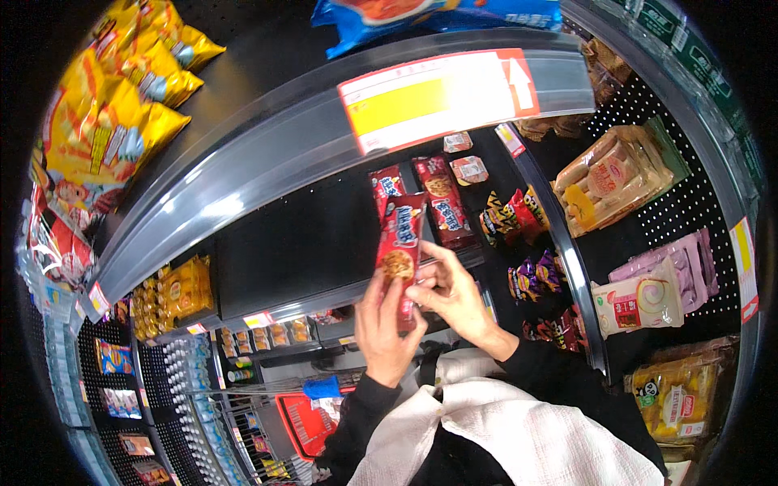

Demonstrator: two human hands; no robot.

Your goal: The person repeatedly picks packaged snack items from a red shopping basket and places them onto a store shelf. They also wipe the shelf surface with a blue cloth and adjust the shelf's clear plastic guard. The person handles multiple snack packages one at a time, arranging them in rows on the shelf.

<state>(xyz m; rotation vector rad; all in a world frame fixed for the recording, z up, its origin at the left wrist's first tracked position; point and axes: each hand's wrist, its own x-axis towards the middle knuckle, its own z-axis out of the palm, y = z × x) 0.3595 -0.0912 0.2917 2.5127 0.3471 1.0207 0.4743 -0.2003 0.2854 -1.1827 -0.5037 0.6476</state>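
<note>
A red cookie packet (pixel 402 234) with a cookie pictured on its front is held up before me, tilted slightly. My left hand (pixel 388 331) has its fingers across the packet's lower front. At the packet's lower right edge, my right hand (pixel 457 297) grips it between thumb and fingers. Just behind lie similar red packets on the dark shelf: one red packet (pixel 439 188) to the right and another red packet (pixel 383 179), partly covered by the held one. Two small clear-topped packs, one a pale pack (pixel 469 170), sit beyond them.
A grey shelf edge with a large price sign (pixel 437 100) curves overhead. Yellow snack bags (pixel 103 127) stand upper left. Bagged bread (pixel 614 176) hangs on the right behind a shelf rail (pixel 565 261). Below left are a wire cart (pixel 249 419) and a red child-seat panel (pixel 304 425).
</note>
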